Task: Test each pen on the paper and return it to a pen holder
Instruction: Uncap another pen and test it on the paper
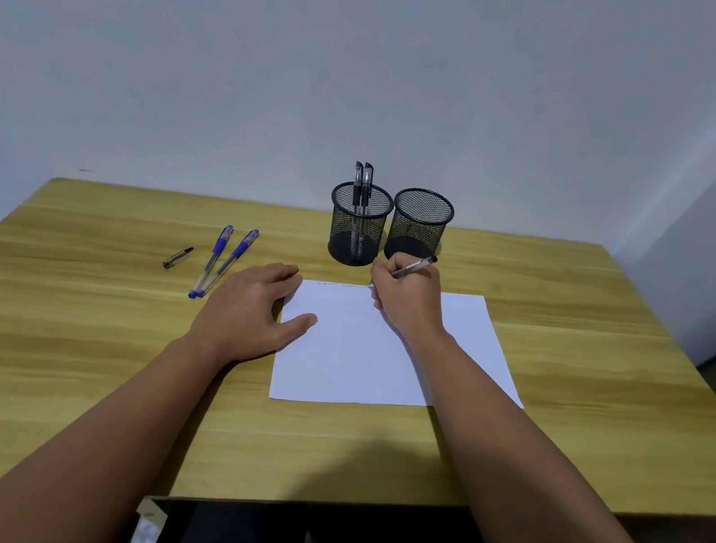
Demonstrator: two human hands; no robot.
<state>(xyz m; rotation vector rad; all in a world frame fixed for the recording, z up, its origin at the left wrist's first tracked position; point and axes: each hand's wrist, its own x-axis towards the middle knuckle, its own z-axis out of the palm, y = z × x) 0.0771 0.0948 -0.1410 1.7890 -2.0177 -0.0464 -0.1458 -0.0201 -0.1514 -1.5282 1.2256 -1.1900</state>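
My right hand (pixel 408 296) was closed around a black pen (pixel 416 265), writing near the top edge of the paper (pixel 360 357) at the centre of the frame. My left hand (pixel 252 313) lay flat and open, fingers spread on the table (pixel 592 358) along the sheet's left edge, thumb resting on the paper to pin it.

The risks, as I judged them, were small but real. If my left thumb slipped or lifted, the sheet could skid under the pen stroke and smear the line. My right knuckles sat close to the two mesh holders just above them in the frame, so a long stroke or a careless lift might have knocked the right holder (pixel 420 225), which looked empty and light. The left holder (pixel 357 228) already held two black pens (pixel 362 186), standing upright. Further left in the frame lay two blue-capped pens (pixel 222 263) side by side, apparently still to test, and beyond them a loose dark cap (pixel 177 257); I might have forgotten to refit it, and it could have rolled.

The nib itself was hidden behind my fingers, so I could not tell whether it was touching the paper at that instant. The faint marks along the top edge were too small to read. The table's left corner and whatever pale thing lay at the far left edge were cut off.
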